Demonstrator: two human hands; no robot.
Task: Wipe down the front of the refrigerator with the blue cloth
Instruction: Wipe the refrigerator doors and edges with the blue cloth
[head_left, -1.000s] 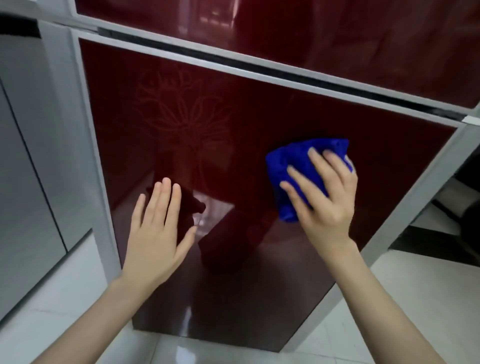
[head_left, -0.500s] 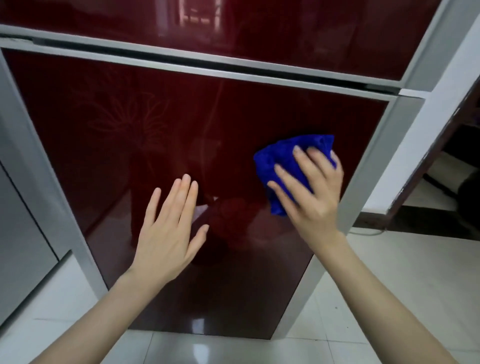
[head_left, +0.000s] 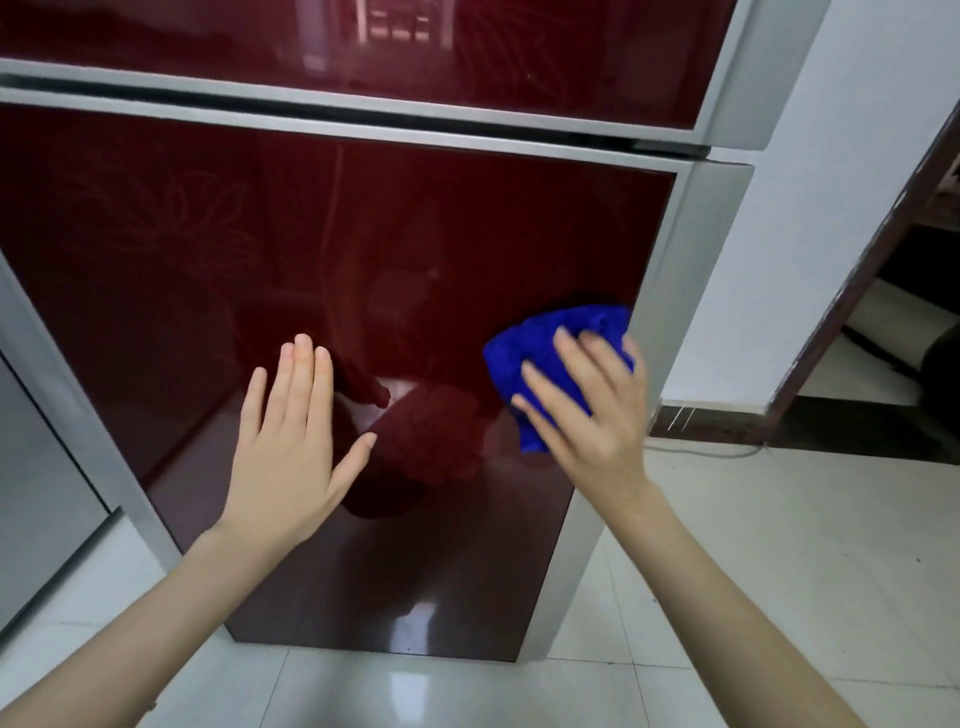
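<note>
Blue cloth (head_left: 530, 343) pressed against dark-red refrigerator door (head_left: 363, 234) near right edge with right hand (head_left: 592, 415), fingers spread straight; left hand (head_left: 291, 447) flat at door, fingers straight

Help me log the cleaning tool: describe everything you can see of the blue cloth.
The blue cloth is a bright, fuzzy-looking fabric, bunched into a crumpled wad rather than spread flat. It lies against the glossy dark red lower door, close to its silver right edge. The right hand presses it there with spread fingers; folds show above the fingertips and below the thumb.
</note>
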